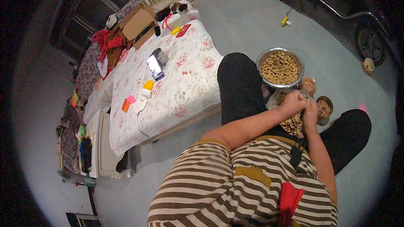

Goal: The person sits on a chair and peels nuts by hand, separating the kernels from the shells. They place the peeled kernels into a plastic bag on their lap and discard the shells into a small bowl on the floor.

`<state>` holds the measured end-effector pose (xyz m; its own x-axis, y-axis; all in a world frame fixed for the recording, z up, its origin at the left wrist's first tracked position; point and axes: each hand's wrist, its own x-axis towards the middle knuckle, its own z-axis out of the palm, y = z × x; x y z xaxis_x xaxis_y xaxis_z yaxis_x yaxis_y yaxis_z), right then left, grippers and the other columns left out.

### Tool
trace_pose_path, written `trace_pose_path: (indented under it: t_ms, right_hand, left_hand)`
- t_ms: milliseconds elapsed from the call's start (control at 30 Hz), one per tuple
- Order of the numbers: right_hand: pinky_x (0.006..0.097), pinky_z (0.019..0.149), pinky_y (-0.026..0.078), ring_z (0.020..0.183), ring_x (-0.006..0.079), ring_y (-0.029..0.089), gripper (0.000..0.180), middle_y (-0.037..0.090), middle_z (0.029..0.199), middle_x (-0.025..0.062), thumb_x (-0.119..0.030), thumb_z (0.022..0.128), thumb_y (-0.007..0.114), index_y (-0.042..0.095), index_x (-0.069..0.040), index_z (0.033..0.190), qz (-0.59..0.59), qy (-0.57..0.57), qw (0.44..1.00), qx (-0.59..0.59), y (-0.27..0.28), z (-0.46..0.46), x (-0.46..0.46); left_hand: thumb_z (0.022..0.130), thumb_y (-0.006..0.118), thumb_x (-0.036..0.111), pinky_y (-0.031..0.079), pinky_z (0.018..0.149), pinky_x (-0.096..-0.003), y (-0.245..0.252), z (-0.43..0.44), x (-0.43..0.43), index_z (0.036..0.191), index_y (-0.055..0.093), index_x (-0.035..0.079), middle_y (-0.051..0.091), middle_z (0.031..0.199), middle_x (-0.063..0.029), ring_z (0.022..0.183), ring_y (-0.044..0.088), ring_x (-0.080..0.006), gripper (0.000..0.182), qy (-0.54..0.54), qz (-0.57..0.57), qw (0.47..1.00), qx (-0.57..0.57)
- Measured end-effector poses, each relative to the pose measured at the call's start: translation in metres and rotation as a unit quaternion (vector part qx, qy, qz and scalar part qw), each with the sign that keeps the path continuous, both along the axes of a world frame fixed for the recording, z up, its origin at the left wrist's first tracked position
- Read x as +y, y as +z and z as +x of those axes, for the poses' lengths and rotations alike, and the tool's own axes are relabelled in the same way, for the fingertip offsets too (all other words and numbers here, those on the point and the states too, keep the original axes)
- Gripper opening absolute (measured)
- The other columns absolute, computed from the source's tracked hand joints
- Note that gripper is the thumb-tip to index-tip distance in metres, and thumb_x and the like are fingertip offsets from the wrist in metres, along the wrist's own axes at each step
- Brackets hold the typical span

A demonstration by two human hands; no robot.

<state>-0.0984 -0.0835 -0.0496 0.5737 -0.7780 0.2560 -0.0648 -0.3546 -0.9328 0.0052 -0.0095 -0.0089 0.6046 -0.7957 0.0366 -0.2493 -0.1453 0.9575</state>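
Note:
My left hand (293, 103) and my right hand (311, 113) meet at the fingertips between my knees. They pinch a small pale thing that looks like a peanut (303, 99), mostly hidden by the fingers. Below them lies a clear plastic bag (272, 103) with broken peanut shells (292, 125) in and around it. Just beyond the hands stands a steel bowl (265, 82) full of unshelled peanuts (280, 67). To the right, shelled pinkish kernels (307, 85) fill one small container, and paler kernels (323, 107) lie in a round bowl (330, 102).
At left is a low bed or table with a floral quilted cover (195, 94), bearing a lit phone (154, 67), a cardboard box (139, 25) and a cat (179, 7). A yellow plug adapter (284, 21) lies on the floor. A wheeled vehicle (371, 44) stands at far right.

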Motion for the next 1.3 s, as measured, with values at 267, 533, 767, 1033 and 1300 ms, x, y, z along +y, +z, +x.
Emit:
trace_pose_path:
  t_ms: [267, 533, 767, 1033, 1300]
  right_hand:
    - [0.0338, 0.064, 0.043, 0.073, 0.0164, 0.053, 0.032, 0.058, 0.082, 0.0066, -0.031, 0.099, 0.048, 0.057, -0.001, 0.09, 0.301, 0.02, 0.95, -0.082, -0.017, 0.0, -0.007]
    - [0.0296, 0.061, 0.043, 0.07, 0.0131, 0.054, 0.029, 0.058, 0.079, 0.0033, -0.03, 0.099, 0.045, 0.06, -0.004, 0.099, 0.385, 0.023, 0.912, -0.141, -0.031, 0.005, -0.012]
    - [0.0282, 0.044, 0.035, 0.049, 0.0098, 0.044, 0.032, 0.046, 0.06, -0.0012, -0.033, 0.1, 0.043, 0.051, -0.009, 0.081, 0.251, -0.035, 0.967, -0.03, -0.043, 0.006, -0.015]
    - [0.0333, 0.073, 0.041, 0.079, 0.0173, 0.051, 0.034, 0.058, 0.086, 0.0075, -0.027, 0.1, 0.044, 0.059, 0.002, 0.093, 0.242, 0.002, 0.97, -0.018, -0.041, 0.002, -0.016]
    - [0.032, 0.076, 0.044, 0.083, 0.017, 0.056, 0.029, 0.062, 0.093, 0.0074, -0.024, 0.1, 0.045, 0.062, 0.0, 0.101, 0.42, 0.022, 0.903, -0.087, -0.025, 0.002, -0.011]
  left_hand:
    - [0.074, 0.07, 0.02, 0.05, 0.064, -0.0367, -0.005, -0.005, -0.006, 0.084, 0.057, 0.002, 0.062, 0.076, -0.0152, 0.066, 0.059, -0.0238, 0.025, 0.006, -0.021, 0.998, -0.051]
    - [0.079, 0.071, 0.026, 0.049, 0.064, -0.0348, -0.005, -0.006, -0.004, 0.087, 0.057, 0.002, 0.062, 0.077, -0.0137, 0.069, 0.058, -0.0181, 0.028, -0.028, -0.027, 0.997, -0.059]
    - [0.081, 0.071, 0.03, 0.048, 0.066, -0.0324, -0.004, -0.001, -0.009, 0.085, 0.058, 0.001, 0.062, 0.078, -0.0085, 0.071, 0.057, -0.0147, 0.032, -0.021, -0.002, 0.999, 0.036]
    - [0.078, 0.07, 0.019, 0.046, 0.063, -0.0309, -0.011, -0.01, -0.007, 0.076, 0.055, 0.002, 0.057, 0.072, -0.007, 0.067, 0.051, -0.0136, 0.022, 0.006, -0.032, 0.999, 0.005]
    - [0.079, 0.067, 0.016, 0.048, 0.063, -0.0353, -0.011, -0.01, -0.004, 0.083, 0.054, 0.001, 0.059, 0.076, -0.0154, 0.068, 0.057, -0.0197, 0.02, -0.019, -0.031, 0.997, -0.064]
